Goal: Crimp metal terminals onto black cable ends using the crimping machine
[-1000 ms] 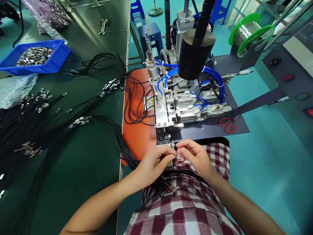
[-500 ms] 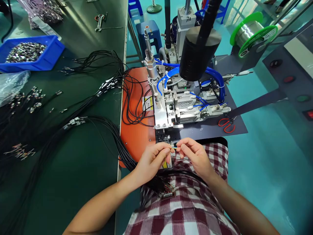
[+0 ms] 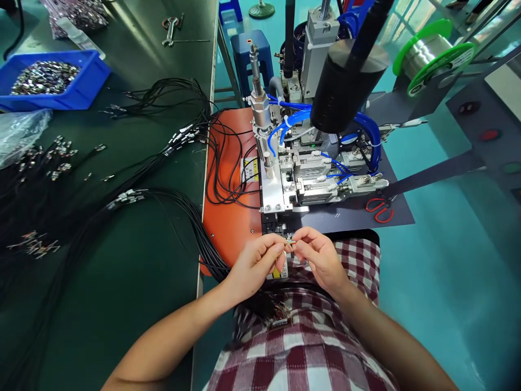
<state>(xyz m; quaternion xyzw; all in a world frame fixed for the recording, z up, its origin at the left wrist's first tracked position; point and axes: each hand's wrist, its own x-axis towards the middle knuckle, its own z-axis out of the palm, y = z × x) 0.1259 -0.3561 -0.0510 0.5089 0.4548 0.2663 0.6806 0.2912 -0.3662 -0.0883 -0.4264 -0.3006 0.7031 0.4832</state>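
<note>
Just in front of the pneumatic machine [image 3: 293,179], above the person's checked lap, both hands meet at a tiny cable tip [image 3: 289,240]. The left hand [image 3: 252,266] pinches it between thumb and forefinger from one side. The right hand [image 3: 321,259] pinches it the same way from the other, so the fingertips nearly touch. What the tip carries is too small to make out beyond a pale glint with a hint of green.

To the left of the machine, a thick bundle of black cables [image 3: 179,209] runs over an orange mat [image 3: 228,228] and down toward the left wrist. Red-handled scissors [image 3: 378,209] lie to the machine's right. A green solder spool [image 3: 435,54] stands beyond it on the right, and a blue bin [image 3: 52,81] of metal parts sits well off to its left.

The tip looks almost weightless and very fine. The cable behind it is limp, so it will sag and spring unless it is held close to the end. Bare strands or a small terminal would bend or fray easily, so a light fingertip pinch on the insulation just behind the tip seems the safest hold.
</note>
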